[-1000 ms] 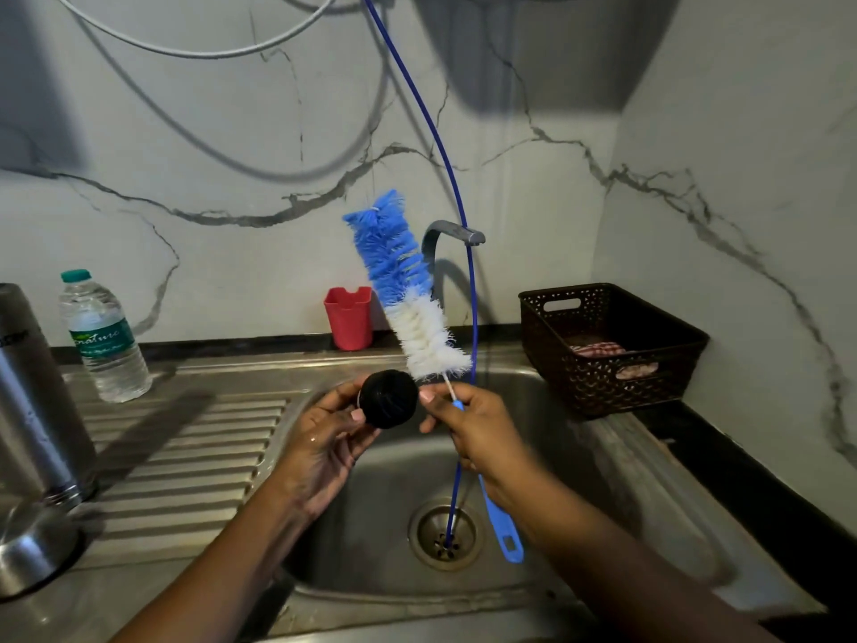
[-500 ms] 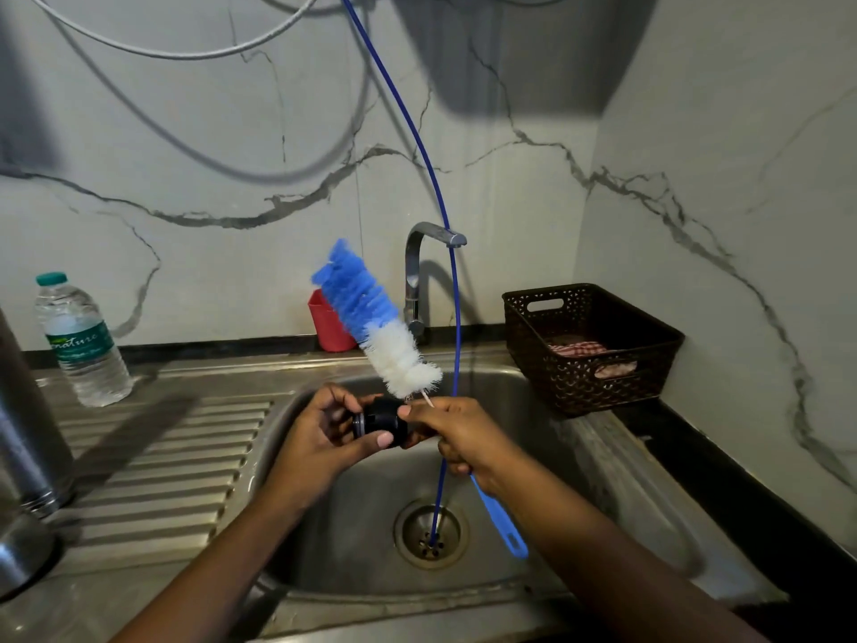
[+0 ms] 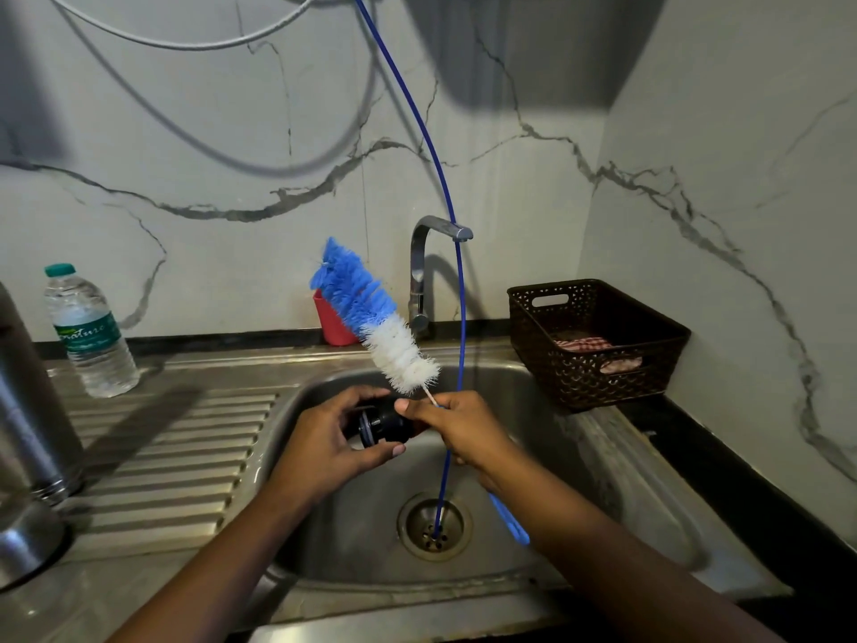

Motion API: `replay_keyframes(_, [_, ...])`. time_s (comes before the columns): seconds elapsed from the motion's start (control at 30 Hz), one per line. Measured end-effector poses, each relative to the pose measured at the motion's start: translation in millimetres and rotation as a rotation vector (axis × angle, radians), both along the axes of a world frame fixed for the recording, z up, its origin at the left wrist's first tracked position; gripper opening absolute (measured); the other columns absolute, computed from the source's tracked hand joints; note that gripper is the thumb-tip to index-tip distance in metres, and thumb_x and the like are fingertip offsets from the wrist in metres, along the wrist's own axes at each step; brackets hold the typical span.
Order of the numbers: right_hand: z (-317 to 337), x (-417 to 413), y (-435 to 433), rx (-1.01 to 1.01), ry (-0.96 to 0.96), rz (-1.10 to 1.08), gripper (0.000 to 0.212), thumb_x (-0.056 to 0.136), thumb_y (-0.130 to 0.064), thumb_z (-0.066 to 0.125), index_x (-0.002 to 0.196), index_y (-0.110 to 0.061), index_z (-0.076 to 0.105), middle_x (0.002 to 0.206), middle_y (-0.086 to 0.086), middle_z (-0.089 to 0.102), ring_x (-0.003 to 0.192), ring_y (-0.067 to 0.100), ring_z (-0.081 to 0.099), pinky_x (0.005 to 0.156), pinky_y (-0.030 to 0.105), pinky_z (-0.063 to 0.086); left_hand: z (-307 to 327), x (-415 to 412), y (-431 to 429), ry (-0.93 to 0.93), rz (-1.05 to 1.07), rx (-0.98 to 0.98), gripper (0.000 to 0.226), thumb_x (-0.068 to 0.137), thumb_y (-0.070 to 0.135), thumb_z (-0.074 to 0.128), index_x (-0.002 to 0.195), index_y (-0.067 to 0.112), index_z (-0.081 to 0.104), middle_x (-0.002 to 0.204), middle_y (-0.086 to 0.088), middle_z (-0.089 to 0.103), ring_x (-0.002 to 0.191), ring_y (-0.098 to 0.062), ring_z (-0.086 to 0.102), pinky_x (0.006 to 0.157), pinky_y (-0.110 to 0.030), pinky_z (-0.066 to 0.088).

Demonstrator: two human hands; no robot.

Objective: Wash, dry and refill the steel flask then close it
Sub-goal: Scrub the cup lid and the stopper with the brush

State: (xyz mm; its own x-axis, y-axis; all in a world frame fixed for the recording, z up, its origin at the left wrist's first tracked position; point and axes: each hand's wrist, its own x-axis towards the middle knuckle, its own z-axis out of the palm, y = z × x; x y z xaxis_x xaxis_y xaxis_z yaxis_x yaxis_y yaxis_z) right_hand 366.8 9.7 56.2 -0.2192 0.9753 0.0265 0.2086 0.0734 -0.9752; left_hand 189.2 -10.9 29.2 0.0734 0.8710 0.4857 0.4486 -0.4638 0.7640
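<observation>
While my left hand [image 3: 334, 440] grips the round black plastic flask stopper [image 3: 385, 422] over the stainless steel sink [image 3: 579, 480], fingers and thumb curled round it, my right hand [image 3: 459, 429] is clenched on the handle of the blue-and-white bristle bottle brush [image 3: 371, 317]. Bristles angled up-left, one right fingertip touching the stopper. Tall steel flask [image 3: 28, 401] stands on the ridged drainboard [image 3: 185, 447], far left, well apart from both hands.

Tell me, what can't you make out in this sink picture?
Head view: steel flask, cut off by the left edge.
Head view: black cap, half covered by left hand and right hand.
Head view: bottle brush handle, partly behind the right hand.
Head view: cloth, mostly behind the basket wall.
</observation>
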Motion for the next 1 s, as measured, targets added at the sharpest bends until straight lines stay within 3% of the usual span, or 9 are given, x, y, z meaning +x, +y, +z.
replay_keyframes(0.17, [-8,-4,5,0.145,0.001,-0.078,0.035,0.087,-0.023,0.064,0.056,-0.006,0.058,0.036,-0.008,0.040,0.036,0.005,0.032,0.046,0.024,0.027,-2,3,1,-0.105,-0.005,-0.007,0.063,0.051,0.019,0.093,0.106,0.027,0.063,0.105,0.023,0.067,0.100,0.002,0.063,0.084,-0.011,0.048])
replay_keyframes(0.3, [-11,-6,7,0.023,0.196,-0.070,0.027,0.091,-0.011,0.054,0.067,0.000,0.057,0.041,0.003,0.045,0.031,0.007,0.021,0.042,0.023,0.017,-1,4,2,-0.192,-0.039,-0.012,0.063,0.049,0.018,0.094,0.104,0.022,0.062,0.103,0.021,0.068,0.099,0.003,0.063,0.080,-0.007,0.045])
replay_keyframes(0.4, [-6,-5,5,-0.034,0.224,0.016,0.029,0.094,-0.017,0.052,0.069,-0.006,0.060,0.038,-0.003,0.044,0.028,0.004,0.018,0.037,0.016,0.013,-5,1,7,-0.246,-0.015,-0.015,0.061,0.048,0.019,0.089,0.103,0.020,0.063,0.102,0.015,0.070,0.097,-0.001,0.065,0.081,-0.009,0.046])
replay_keyframes(0.53, [-3,16,20,0.010,0.066,-0.058,0.024,0.094,-0.029,0.053,0.073,-0.019,0.057,0.052,-0.001,0.037,0.033,0.002,0.025,0.034,0.016,0.018,-12,-12,16,-0.325,0.093,-0.024,0.058,0.055,-0.005,0.087,0.104,0.013,0.062,0.104,-0.001,0.070,0.097,-0.008,0.065,0.081,-0.011,0.048])
replay_keyframes(0.6, [1,32,23,0.162,-0.028,-0.074,0.015,0.097,-0.022,0.047,0.093,-0.027,0.061,0.060,-0.008,0.045,0.045,-0.001,0.039,0.045,0.011,0.030,-10,-23,18,-0.341,0.186,-0.005,0.053,0.059,-0.004,0.084,0.101,0.017,0.062,0.099,0.006,0.072,0.092,0.001,0.066,0.079,-0.008,0.047])
replay_keyframes(0.7, [14,58,16,0.432,-0.332,-0.071,0.027,0.098,-0.016,0.046,0.118,-0.029,0.056,0.085,-0.018,0.058,0.073,-0.008,0.054,0.066,0.008,0.037,-7,-32,17,-0.299,0.324,0.028,0.048,0.061,0.004,0.086,0.094,0.028,0.061,0.089,0.015,0.071,0.083,0.009,0.064,0.076,-0.005,0.046])
replay_keyframes(0.8, [31,71,3,0.593,-0.718,-0.026,0.035,0.097,-0.023,0.047,0.131,-0.030,0.052,0.110,-0.002,0.064,0.098,0.013,0.059,0.075,0.022,0.041,-7,-34,17,-0.297,0.405,0.017,0.045,0.061,0.008,0.088,0.089,0.028,0.059,0.088,0.014,0.068,0.077,0.013,0.062,0.071,-0.002,0.044])
replay_keyframes(0.9, [27,70,-10,0.690,-0.930,0.063,0.051,0.097,-0.024,0.043,0.140,-0.047,0.029,0.128,-0.002,0.059,0.111,0.018,0.057,0.090,0.033,0.046,-9,-39,18,-0.292,0.478,-0.005,0.045,0.059,0.018,0.090,0.093,0.023,0.062,0.090,0.011,0.069,0.084,0.001,0.064,0.075,-0.014,0.046])
replay_keyframes(1.0, [5,73,-22,0.725,-0.929,0.067,0.052,0.095,-0.033,0.033,0.135,-0.058,0.012,0.122,-0.004,0.061,0.106,0.018,0.059,0.086,0.035,0.048,-8,-40,18,-0.285,0.515,-0.002,0.046,0.058,0.018,0.090,0.094,0.021,0.061,0.086,0.012,0.067,0.081,-0.001,0.062,0.071,-0.016,0.044])
